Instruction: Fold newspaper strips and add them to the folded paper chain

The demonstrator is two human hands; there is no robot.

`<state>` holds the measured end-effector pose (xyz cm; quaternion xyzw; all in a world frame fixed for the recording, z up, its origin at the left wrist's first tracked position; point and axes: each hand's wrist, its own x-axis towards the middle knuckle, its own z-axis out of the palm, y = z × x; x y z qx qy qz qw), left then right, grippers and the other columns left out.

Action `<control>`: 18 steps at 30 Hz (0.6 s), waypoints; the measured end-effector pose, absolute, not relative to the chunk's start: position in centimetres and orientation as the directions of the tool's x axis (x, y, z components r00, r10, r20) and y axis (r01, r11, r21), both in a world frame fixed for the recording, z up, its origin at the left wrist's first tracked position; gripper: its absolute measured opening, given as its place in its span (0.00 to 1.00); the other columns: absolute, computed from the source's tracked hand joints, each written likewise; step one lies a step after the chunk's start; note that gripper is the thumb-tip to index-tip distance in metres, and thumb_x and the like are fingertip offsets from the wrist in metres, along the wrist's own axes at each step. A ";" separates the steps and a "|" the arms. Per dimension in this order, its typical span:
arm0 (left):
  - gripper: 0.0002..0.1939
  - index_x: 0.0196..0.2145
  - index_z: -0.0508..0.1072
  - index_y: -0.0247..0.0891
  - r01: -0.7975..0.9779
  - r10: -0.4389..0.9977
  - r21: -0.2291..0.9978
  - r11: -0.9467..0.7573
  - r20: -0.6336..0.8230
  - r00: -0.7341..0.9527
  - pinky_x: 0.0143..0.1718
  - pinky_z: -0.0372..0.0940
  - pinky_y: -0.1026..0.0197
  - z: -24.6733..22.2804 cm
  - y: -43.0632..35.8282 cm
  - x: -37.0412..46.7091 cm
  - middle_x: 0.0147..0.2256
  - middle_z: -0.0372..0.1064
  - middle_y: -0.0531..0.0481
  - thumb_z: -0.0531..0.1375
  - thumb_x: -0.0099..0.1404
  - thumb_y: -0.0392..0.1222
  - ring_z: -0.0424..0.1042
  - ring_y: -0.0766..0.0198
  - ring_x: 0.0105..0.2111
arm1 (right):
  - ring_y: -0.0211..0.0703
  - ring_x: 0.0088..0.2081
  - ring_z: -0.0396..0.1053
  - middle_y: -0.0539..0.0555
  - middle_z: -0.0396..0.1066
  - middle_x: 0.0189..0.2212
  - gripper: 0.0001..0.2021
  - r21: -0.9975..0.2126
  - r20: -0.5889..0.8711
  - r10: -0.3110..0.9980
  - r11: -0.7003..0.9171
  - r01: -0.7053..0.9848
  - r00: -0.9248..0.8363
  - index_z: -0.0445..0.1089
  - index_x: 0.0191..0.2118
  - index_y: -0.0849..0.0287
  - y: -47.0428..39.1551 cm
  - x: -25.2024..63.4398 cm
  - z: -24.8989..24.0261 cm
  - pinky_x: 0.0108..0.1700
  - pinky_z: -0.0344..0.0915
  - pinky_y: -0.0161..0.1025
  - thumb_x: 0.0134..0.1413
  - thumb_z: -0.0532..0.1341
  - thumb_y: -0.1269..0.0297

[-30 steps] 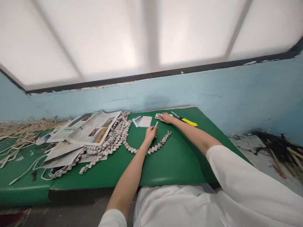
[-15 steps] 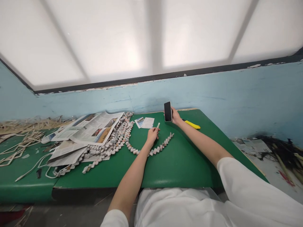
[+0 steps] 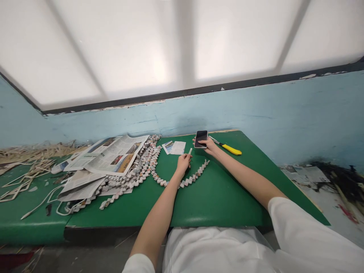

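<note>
In my right hand (image 3: 209, 146) lies a smartphone (image 3: 201, 138) with a dark screen, the thumb across its lower part. My left hand (image 3: 183, 163) is closed on a small folded paper strip (image 3: 190, 151) that sticks up from the fingertips. Below and around my left wrist curves a folded-paper chain (image 3: 196, 176), zigzag in shape, resting on the green table (image 3: 218, 201). Two cut paper pieces (image 3: 178, 148) with print lie just beyond my left hand. A utility knife (image 3: 231, 149) with a yellow handle lies to the right of the phone, its blade pointing toward it.
Left of my hands, newspaper sheets (image 3: 116, 155) cover part of a heap of folded-paper chains (image 3: 139, 167). A white cable (image 3: 42, 203) and thin wooden frames (image 3: 25, 176) lie farther left. A blue wall (image 3: 250, 110) stands behind the table.
My right hand has lowered the phone and tipped it flatter, and its thumb now rests on the screen. More of the utility knife shows. My left hand stays in place.
</note>
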<state>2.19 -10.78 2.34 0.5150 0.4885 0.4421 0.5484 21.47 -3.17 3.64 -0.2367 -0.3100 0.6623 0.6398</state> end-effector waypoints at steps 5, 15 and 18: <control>0.17 0.33 0.73 0.35 0.026 0.988 0.996 0.086 -0.089 0.130 0.16 0.56 0.67 2.4 -10.9 2.1 0.19 0.54 0.59 0.62 0.68 0.53 0.55 0.73 0.14 | 0.53 0.43 0.81 0.54 0.80 0.44 0.28 -0.700 0.180 0.981 0.077 -0.710 -0.070 0.62 0.57 0.52 -4.0 21.5 4.4 0.45 0.81 0.59 0.53 0.66 0.78; 0.19 0.33 0.73 0.35 0.029 0.987 0.996 0.086 -0.089 0.131 0.17 0.57 0.66 2.5 -10.9 2.2 0.19 0.54 0.59 0.63 0.66 0.56 0.54 0.73 0.15 | 0.56 0.43 0.81 0.61 0.80 0.45 0.23 -0.693 0.061 0.955 -0.168 -0.701 -0.290 0.68 0.58 0.57 -4.6 22.6 6.1 0.44 0.79 0.58 0.70 0.49 0.49; 0.19 0.33 0.73 0.35 0.032 0.987 0.995 0.089 -0.093 0.129 0.17 0.57 0.66 2.6 -10.9 2.2 0.19 0.53 0.59 0.63 0.66 0.56 0.54 0.72 0.15 | 0.56 0.43 0.80 0.62 0.80 0.44 0.24 -0.712 0.065 0.952 -0.166 -0.682 -0.299 0.69 0.58 0.58 -4.8 22.2 6.3 0.43 0.80 0.56 0.70 0.49 0.49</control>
